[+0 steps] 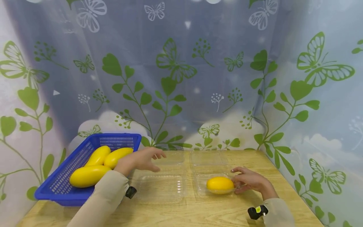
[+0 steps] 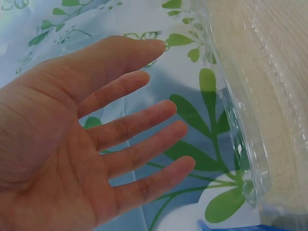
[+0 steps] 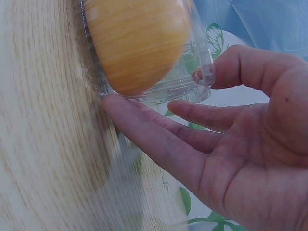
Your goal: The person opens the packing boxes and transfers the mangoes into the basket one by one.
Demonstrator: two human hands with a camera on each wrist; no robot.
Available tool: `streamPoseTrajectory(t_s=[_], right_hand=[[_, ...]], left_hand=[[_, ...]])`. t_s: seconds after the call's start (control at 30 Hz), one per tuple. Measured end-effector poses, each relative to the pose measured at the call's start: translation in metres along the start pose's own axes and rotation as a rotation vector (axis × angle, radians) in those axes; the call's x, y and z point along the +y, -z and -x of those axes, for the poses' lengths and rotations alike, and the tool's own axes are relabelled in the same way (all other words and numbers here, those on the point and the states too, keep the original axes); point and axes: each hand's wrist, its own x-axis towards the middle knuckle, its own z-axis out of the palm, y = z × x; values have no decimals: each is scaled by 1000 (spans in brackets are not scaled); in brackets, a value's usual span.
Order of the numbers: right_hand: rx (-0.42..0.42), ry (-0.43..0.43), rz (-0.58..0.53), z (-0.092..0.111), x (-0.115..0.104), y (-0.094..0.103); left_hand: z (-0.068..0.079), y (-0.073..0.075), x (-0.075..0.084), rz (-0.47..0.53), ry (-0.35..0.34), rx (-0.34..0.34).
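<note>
A yellow mango [image 1: 220, 184] lies in the base of a clear plastic clamshell container [image 1: 202, 189] on the right of the table. At that container's right end, my right hand [image 1: 250, 181] grips the rim; in the right wrist view the thumb is at the lip and the fingers lie along the outer wall. My left hand [image 1: 143, 159] hovers above a second clear clamshell container [image 1: 161, 201], which has nothing in it. Its fingers are spread and loosely bent, and the palm [image 2: 62, 163] holds nothing.
A blue plastic basket [image 1: 56, 201] stands at the left with three yellow mangoes [image 1: 90, 176] in it, partly behind the left forearm. The containers' lids [image 1: 210, 157] are folded back toward the patterned curtain [image 1: 181, 94]. All of it rests on a wood-grain table [image 1: 204, 214].
</note>
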Motion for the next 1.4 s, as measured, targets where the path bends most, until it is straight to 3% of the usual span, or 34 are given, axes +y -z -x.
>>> streamPoseTrajectory(t_s=[0.5, 0.87, 1.4], right_hand=[[9, -1, -6, 4, 0, 2], [16, -9, -5, 1, 0, 1], [21, -6, 8, 0, 0, -1]], left_hand=[[-11, -10, 12, 41, 51, -41], [-20, -16, 24, 14, 16, -27], [-29, -23, 37, 50, -14, -53]])
